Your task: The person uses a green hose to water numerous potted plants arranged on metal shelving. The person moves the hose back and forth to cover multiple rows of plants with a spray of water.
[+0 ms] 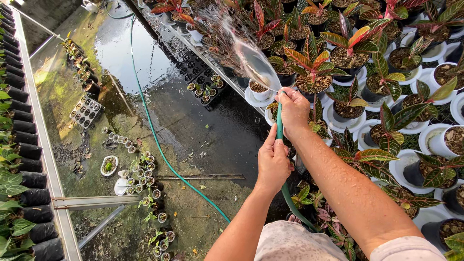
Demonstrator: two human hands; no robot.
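Two hands on one green hose (279, 126). Right hand (293, 110) wraps the hose tip, grip closed tight, thumb pressed at the mouth; water fans out up and left over the red-leaved potted plants (314, 63) on the raised bench (208, 60). Left hand (273, 162) is closed round the hose just below the right. Hose long axis runs near vertical between the hands, then curves down toward the body and trails left across the wet concrete floor (145, 77). Right hand is nearer the outlet.
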